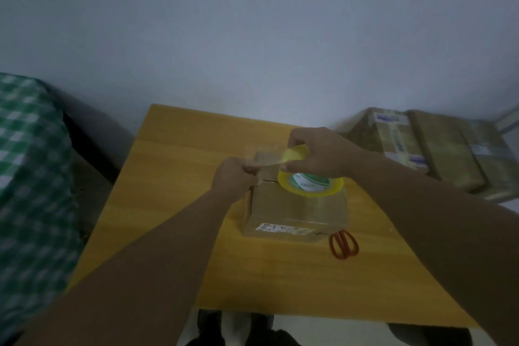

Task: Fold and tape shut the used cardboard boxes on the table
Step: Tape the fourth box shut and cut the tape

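A plain pale wall (252,22) stands behind a yellow wooden table (174,205). On it a brown cardboard box (295,208) is set near the middle, somewhat toward the right edge, with its flaps folded down. A roll of clear yellowish packing tape (309,185) is gripped from above by the right hand (317,152), fingers curled round its rim, over the box's far edge. A free strip of tape (266,160) is drawn out leftward and pinched at its end by the left hand (233,180), at the box's far left corner. The view is blurred, so whether the strip touches the cardboard yet cannot be told. Red-handled scissors (344,244) lie beside the box's near right corner. A stack of taped cardboard cartons (427,149) is seen beyond the table's right edge, and a green checked cloth (31,177) past its left.

If tension is lost, the strip may fold and stick to itself. If it is laid off the seam, the flaps could spring open. Since the box is pinned by neither hand, it might be dragged by the pull.
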